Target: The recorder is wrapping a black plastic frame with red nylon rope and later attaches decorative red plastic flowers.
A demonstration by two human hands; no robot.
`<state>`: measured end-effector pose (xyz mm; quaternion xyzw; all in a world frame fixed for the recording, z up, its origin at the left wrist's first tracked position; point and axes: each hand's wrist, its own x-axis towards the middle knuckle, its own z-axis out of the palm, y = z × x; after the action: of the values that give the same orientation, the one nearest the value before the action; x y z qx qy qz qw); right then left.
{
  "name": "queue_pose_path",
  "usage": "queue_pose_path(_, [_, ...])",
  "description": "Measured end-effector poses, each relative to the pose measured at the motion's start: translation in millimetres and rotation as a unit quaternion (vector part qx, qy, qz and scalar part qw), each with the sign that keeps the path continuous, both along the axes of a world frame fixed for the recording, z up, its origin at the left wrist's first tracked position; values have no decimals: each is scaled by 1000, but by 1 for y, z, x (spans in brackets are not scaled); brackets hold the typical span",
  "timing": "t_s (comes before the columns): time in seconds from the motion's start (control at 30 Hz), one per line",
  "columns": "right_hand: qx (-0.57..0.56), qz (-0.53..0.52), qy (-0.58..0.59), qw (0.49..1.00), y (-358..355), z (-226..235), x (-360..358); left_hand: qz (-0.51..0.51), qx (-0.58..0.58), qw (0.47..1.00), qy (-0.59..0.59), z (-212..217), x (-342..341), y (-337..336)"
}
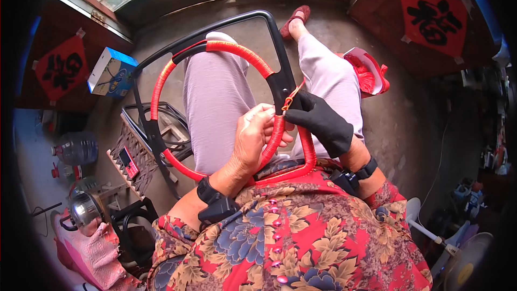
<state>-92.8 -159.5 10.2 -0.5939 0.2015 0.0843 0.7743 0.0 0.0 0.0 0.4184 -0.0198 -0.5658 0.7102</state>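
A black frame (239, 19) with rounded corners lies across my lap, tilted. Inside it sits a ring (237, 48) wound mostly in glossy orange-red cord, with bare black parts at the top left and at the side joints. Red winding also covers the frame's near right corner. My bare left hand (256, 134) is closed around the ring's right side, its fingers partly behind it. In a black glove, my right hand (323, 121) pinches by the right joint, where a loose loop of orange cord (291, 98) stands up. The gloved fingertips are partly hidden.
To the left are a blue box (114, 73), more black frames (175, 113), and a woven seat (141, 175) with a red phone (128, 162). A metal kettle (86, 210) and a plastic jug (78, 148) stand farther left. A red bag (369, 73) lies beyond my right knee; a fan (466, 267) is lower right.
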Motion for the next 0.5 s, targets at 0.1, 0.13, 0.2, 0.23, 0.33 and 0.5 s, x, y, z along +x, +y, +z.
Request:
queue_pose_path(0.1, [-29,-36,-15,999,8,-3,2,-6,27,996,-85,5,-5,-3])
queue_pose_path(0.13, [-40,-41,-16,998,12,-2,2,-18,40,990,-132,6,-8,-3])
queue_pose_path(0.2, [-90,-17,5,996,9,4,2,-33,66,979,-191,6,-9,-5])
queue_pose_path(0.23, [-93,-17,5,996,6,3,2,-32,63,979,-191,4,-9,-9])
queue_pose_path(0.33, [-238,37,-34,970,2,14,0,26,99,984,-149,2,-9,-17])
queue_pose_path(0.5, [-4,29,-81,996,-17,-14,-13,-3,107,968,-227,6,-12,-13])
